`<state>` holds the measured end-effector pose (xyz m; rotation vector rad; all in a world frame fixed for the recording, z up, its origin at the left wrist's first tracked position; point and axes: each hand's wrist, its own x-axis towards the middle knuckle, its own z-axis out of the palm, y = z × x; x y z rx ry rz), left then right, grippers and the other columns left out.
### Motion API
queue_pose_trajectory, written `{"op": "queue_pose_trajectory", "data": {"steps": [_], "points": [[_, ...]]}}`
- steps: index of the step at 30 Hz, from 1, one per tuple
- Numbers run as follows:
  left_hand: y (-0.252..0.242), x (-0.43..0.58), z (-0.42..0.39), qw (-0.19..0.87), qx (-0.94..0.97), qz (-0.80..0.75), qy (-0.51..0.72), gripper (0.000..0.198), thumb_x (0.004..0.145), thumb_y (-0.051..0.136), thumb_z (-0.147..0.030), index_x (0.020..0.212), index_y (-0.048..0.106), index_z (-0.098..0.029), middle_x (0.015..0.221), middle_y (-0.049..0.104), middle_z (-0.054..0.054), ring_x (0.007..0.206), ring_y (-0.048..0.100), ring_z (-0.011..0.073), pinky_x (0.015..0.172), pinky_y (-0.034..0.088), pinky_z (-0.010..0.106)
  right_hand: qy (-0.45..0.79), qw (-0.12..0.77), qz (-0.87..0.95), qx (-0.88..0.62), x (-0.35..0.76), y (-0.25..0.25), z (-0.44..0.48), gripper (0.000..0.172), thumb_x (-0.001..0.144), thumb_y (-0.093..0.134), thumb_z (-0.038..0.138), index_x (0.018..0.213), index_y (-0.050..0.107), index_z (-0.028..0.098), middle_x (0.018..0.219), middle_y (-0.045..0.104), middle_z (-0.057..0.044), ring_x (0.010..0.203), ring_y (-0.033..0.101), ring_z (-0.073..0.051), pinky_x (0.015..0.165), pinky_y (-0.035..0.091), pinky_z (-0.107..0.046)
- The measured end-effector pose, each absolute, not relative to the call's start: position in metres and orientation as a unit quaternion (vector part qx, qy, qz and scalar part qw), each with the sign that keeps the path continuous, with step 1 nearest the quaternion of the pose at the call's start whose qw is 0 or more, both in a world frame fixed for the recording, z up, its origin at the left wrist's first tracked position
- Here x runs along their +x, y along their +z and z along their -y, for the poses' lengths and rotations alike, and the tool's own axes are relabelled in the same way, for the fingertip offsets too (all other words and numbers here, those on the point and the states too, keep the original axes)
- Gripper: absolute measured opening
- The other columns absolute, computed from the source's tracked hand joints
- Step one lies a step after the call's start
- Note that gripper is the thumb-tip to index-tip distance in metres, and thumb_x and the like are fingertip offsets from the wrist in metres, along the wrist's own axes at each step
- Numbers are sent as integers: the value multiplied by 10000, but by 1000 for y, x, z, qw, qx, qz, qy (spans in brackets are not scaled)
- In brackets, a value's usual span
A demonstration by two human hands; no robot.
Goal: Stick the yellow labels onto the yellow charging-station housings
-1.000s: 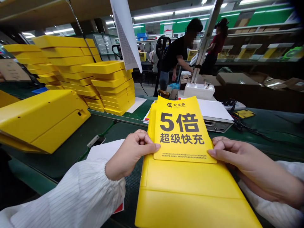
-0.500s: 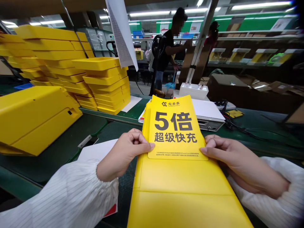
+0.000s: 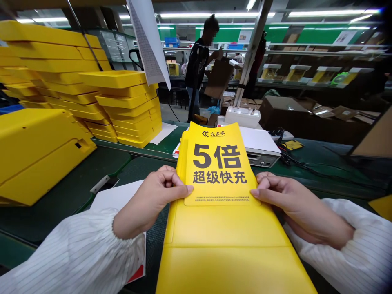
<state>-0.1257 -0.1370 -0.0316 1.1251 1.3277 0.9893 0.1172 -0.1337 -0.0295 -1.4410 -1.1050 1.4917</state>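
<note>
A yellow sticker [image 3: 219, 190] with a large black "5" and Chinese characters lies over the far part of a long yellow plastic housing [image 3: 226, 228]. Its upper end curls up from the surface. My left hand [image 3: 153, 200] pinches the sticker's near left corner between thumb and bent fingers. At the near right corner, my right hand [image 3: 294, 204] grips the sticker in the same way. Whether the sticker's near edge touches the housing, I cannot tell.
Yellow housings [image 3: 128, 106] stand in tall stacks at the left, behind another large yellow housing [image 3: 43, 155]. Behind the sticker sits a white-topped instrument [image 3: 260, 141] with black cables [image 3: 294, 159]. A white sheet [image 3: 118, 194] lies left. A person [image 3: 197, 65] holds cardboard in the background.
My view has shifted slightly, so the bench items appear farther left. Both hands keep their hold on the sticker. The person in the background has changed posture, with cardboard in hand.
</note>
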Motion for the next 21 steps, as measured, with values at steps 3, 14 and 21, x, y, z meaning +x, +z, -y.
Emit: {"op": "queue_pose_trajectory", "data": {"steps": [3,14,21], "points": [[-32,-126,137,530,485,-556,418,356,523,769,-340,483,473,-148,770,393,-21,697,445,123,601,316,267,589,383,431,-566,117,-30,134,387,407,832,332,468,496,150,797,468,-3,721,490,-150,601,415,-242],[-31,-127,137,525,500,-554,410,321,561,745,-325,503,487,-144,783,386,-21,691,431,111,608,313,264,580,380,444,-567,118,-31,134,406,405,837,357,475,494,151,810,460,-13,735,491,-163,602,430,-242],[-33,-128,137,518,497,-564,408,366,519,768,-360,498,469,-152,779,371,-20,701,415,124,587,297,258,572,384,463,-557,116,-30,134,420,457,807,407,496,471,158,764,436,2,693,459,-140,589,397,-249]]}}
